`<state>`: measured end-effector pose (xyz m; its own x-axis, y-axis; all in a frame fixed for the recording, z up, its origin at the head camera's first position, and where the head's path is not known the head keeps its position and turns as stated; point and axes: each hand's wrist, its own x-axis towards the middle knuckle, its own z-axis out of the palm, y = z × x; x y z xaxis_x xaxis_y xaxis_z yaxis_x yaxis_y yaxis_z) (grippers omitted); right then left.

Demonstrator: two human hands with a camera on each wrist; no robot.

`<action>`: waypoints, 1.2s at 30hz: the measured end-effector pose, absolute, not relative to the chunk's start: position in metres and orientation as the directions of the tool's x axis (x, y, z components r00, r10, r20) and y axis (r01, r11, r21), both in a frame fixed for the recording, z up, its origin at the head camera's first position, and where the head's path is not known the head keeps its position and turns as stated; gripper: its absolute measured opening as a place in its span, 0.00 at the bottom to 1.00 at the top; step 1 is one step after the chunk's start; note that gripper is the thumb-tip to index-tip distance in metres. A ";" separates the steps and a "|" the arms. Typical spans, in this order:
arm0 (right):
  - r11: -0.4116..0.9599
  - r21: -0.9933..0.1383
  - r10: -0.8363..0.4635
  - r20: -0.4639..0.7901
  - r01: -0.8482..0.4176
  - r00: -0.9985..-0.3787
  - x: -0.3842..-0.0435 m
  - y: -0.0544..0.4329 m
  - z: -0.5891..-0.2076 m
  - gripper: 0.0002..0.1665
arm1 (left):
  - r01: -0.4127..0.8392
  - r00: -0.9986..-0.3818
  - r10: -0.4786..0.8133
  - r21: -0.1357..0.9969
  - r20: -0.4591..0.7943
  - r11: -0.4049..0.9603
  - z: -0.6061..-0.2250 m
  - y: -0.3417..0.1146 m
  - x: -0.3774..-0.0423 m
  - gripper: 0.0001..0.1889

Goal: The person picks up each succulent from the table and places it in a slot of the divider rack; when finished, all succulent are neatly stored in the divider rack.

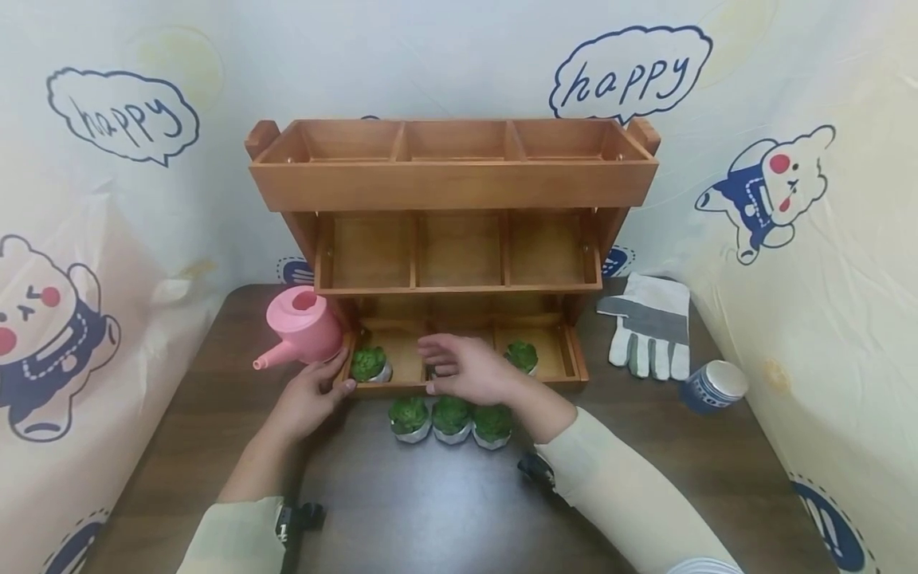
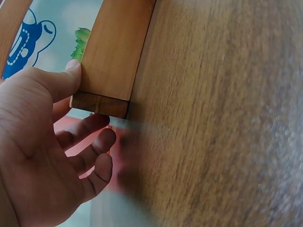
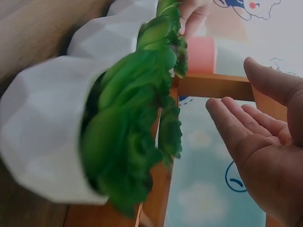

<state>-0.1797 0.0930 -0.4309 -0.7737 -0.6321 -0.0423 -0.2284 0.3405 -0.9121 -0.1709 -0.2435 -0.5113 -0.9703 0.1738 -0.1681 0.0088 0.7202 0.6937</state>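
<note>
A three-tier wooden planter shelf stands at the back of the table. My left hand holds the lowest tier's front left corner, its thumb on the front board. Over that tier's middle compartment hovers my right hand, fingers extended and thumb apart, with nothing held in the right wrist view. One potted succulent sits in the lowest left compartment, another in the right one. The right hand mostly hides the middle compartment. Three more succulents in white faceted pots stand in a row before the shelf.
Left of the shelf is a pink watering can, its spout pointing left. To the right lie grey and white gloves, with a blue and white jar nearby. Printed cloth hangs around the table.
</note>
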 end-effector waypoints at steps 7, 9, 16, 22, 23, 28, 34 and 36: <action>0.349 -0.894 -0.613 0.009 -0.281 -0.790 -0.167 0.117 -0.435 0.40 | 0.016 -0.971 0.174 0.685 -0.162 0.728 -0.512 -0.243 -0.173 0.43; 0.351 -0.892 -0.605 0.016 -0.285 -0.796 -0.163 0.122 -0.437 0.39 | 0.018 -0.971 0.175 0.685 -0.161 0.729 -0.512 -0.242 -0.173 0.42; 0.373 -0.876 -0.580 0.036 -0.305 -0.814 -0.150 0.140 -0.443 0.37 | 0.032 -0.972 0.183 0.688 -0.148 0.725 -0.513 -0.241 -0.174 0.41; 0.411 -0.862 -0.561 0.017 -0.297 -0.827 -0.142 0.155 -0.449 0.37 | 0.035 -0.972 0.184 0.691 -0.144 0.722 -0.512 -0.242 -0.172 0.41; 0.414 -0.860 -0.561 0.017 -0.298 -0.827 -0.141 0.157 -0.451 0.37 | 0.032 -0.972 0.183 0.692 -0.146 0.721 -0.512 -0.243 -0.172 0.42; 0.447 -0.841 -0.549 0.012 -0.306 -0.836 -0.135 0.168 -0.459 0.39 | 0.041 -0.973 0.185 0.692 -0.135 0.721 -0.514 -0.242 -0.173 0.42; 0.460 -0.836 -0.546 -0.002 -0.298 -0.838 -0.130 0.176 -0.470 0.43 | 0.028 -0.974 0.175 0.690 -0.143 0.723 -0.513 -0.242 -0.171 0.42; 0.471 -0.830 -0.546 -0.010 -0.298 -0.837 -0.129 0.178 -0.473 0.45 | 0.022 -0.974 0.170 0.690 -0.147 0.724 -0.512 -0.243 -0.170 0.42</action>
